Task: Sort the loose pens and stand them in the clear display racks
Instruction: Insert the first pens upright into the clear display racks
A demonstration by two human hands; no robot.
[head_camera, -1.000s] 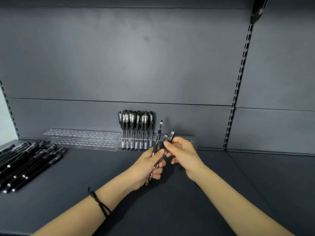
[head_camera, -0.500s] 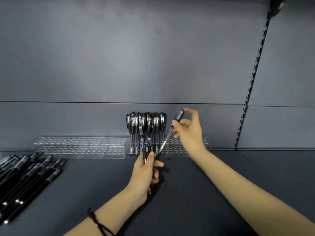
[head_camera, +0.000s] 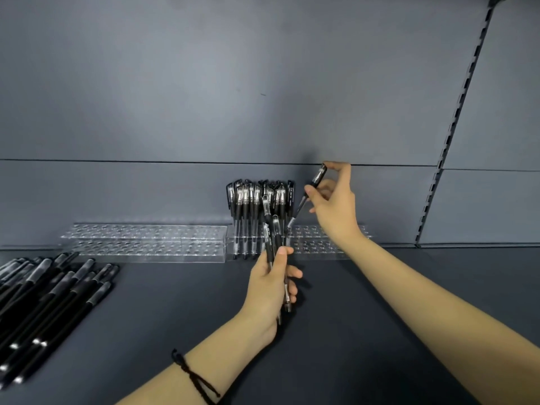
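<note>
The right hand (head_camera: 336,206) pinches one pen (head_camera: 298,208), tilted, above the clear rack (head_camera: 321,247) along the back edge of the shelf (head_camera: 365,287); the left hand (head_camera: 270,285) grips spare pens (head_camera: 274,232). Coming in slanted, its tip may miss a hole or knock the standing pens (head_camera: 251,200).

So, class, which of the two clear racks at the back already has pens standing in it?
The right-hand rack: a cluster of black pens stands upright at its left end. The left-hand rack beside it holds none.
</note>
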